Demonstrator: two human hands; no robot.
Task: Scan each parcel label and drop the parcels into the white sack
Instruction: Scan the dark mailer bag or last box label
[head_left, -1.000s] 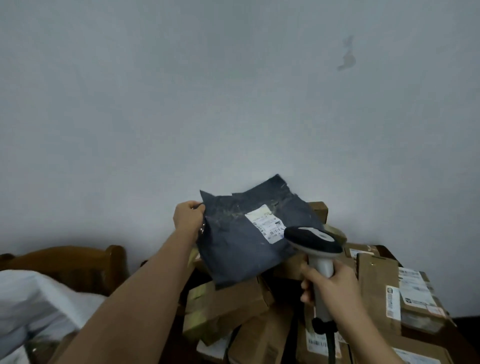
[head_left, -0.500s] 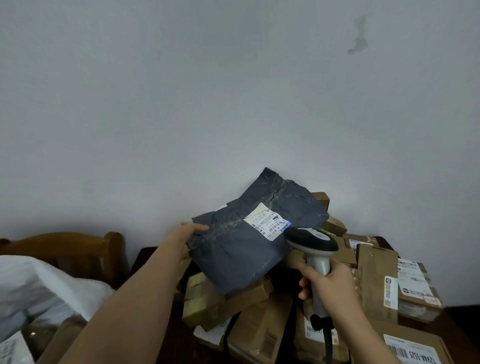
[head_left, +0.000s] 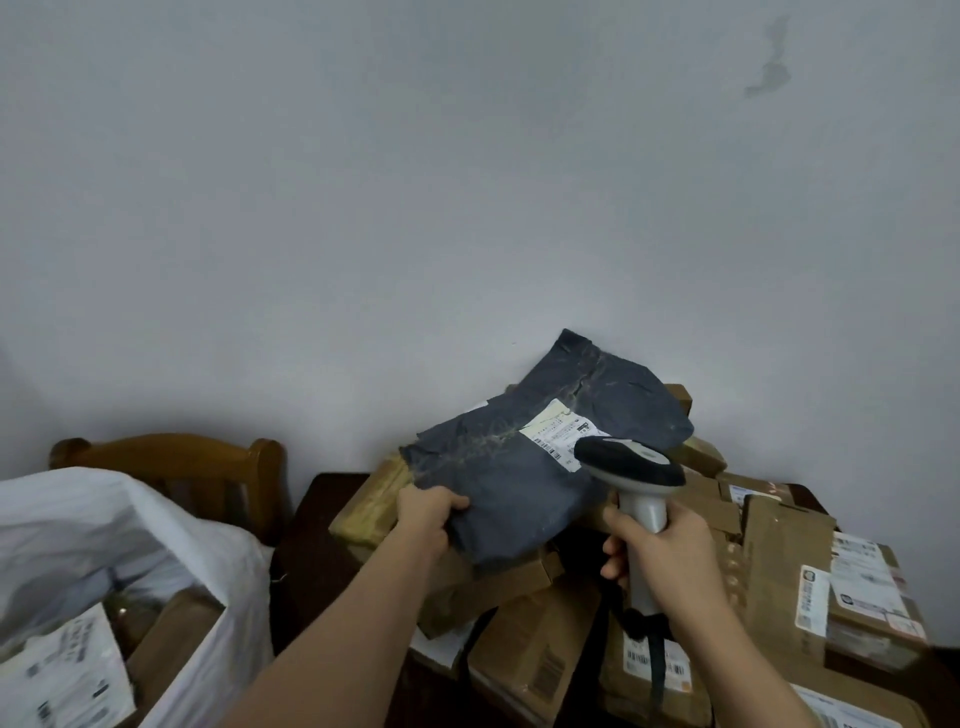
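Note:
My left hand grips the near left corner of a dark grey poly-bag parcel, held tilted above the pile of boxes. Its white label faces up, partly hidden behind the scanner head. My right hand holds the handle of a white and black barcode scanner, whose head points at the label from just in front. The white sack stands open at the lower left with labelled boxes inside.
Several cardboard boxes with white labels are heaped on a dark table against the grey wall. A wooden chair back rises behind the sack. The scanner's black cable hangs down over the boxes.
My left hand shifted its grip down to the parcel's lower left corner, and the parcel sank closer to the pile. The view tipped down, bringing more of the sack into sight.

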